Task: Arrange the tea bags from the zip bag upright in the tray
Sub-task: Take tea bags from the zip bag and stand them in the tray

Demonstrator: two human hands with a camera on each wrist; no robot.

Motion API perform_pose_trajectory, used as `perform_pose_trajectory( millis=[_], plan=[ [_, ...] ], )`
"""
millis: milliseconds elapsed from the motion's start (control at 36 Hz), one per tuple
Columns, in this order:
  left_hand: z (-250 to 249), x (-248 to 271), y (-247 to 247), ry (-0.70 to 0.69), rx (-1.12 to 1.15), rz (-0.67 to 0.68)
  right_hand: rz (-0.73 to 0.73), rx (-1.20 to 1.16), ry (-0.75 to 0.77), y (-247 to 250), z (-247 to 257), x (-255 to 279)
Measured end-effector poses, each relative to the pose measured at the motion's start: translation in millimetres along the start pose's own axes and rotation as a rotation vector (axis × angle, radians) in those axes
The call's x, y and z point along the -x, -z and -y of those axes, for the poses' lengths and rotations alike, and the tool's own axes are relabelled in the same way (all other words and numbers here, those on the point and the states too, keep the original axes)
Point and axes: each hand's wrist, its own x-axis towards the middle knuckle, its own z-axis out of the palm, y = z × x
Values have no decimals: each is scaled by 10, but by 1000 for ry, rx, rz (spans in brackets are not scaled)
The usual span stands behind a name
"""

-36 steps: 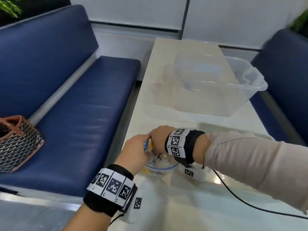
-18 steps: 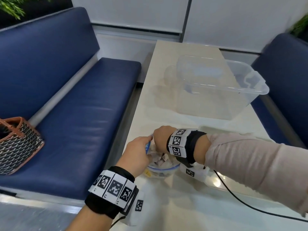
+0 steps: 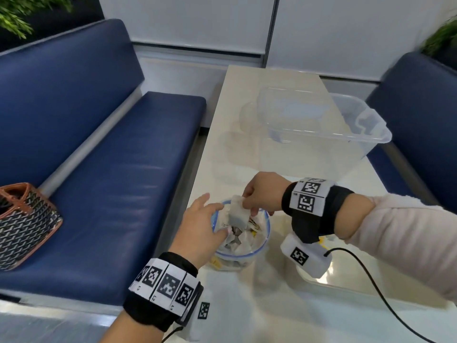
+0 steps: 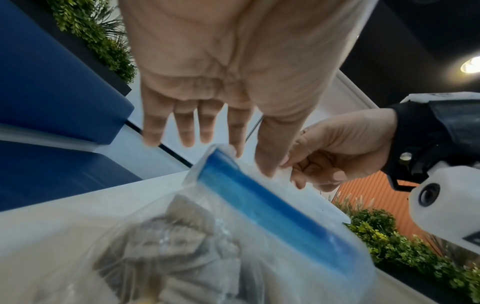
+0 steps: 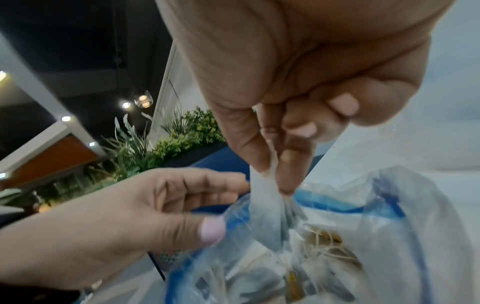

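Observation:
A clear zip bag (image 3: 249, 251) with a blue rim stands open near the table's left edge, full of several tea bags. My right hand (image 3: 247, 204) pinches one pale tea bag (image 3: 238, 214) by its top, just above the bag's mouth. The right wrist view shows thumb and forefinger of that hand (image 5: 272, 170) squeezing the tea bag (image 5: 265, 199). My left hand (image 3: 212, 219) is at the bag's left rim with straight fingers (image 4: 187, 131), the thumb against the blue zip strip (image 4: 259, 205). A shallow pale tray (image 3: 371, 290) lies largely hidden under my right forearm.
A big clear plastic bin (image 3: 366, 134) stands on the table beyond the hands. Blue benches (image 3: 123, 169) run along both sides. A woven handbag (image 3: 24, 224) sits on the left bench. A black cable (image 3: 371, 280) trails from my right wrist across the table.
My right hand has come up out of the zip bag with one tea bag pinched. My left hand has straightened its fingers from its grip on the rim.

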Motion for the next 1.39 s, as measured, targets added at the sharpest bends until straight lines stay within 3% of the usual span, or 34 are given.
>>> perform_pose_trajectory(
  millis=[56,111,278,472,611,806,1000,1389],
  plan=[
    [-69,-3,34,-67,64,-112,-23,-46,10,29,-5,29],
    [-149,-7,73,-120,126,-142,-47,-111,16,61,-3,56],
    [-329,-27,140,-182,206,47,-58,-302,49,166,67,155],
    [-388,-64,105,-121,235,94,-50,-435,39,174,107,226],
    [-411,-33,120,-27,620,181,-49,-463,62,177,49,261],
    [-445,-58,142,12,958,342,-243,-427,150,199,-85,238],
    [-485,-61,107,-23,1009,425,-242,-453,230,240,-181,308],
    [-557,-86,-21,43,988,322,-317,-474,224,483,-578,455]
  ],
)
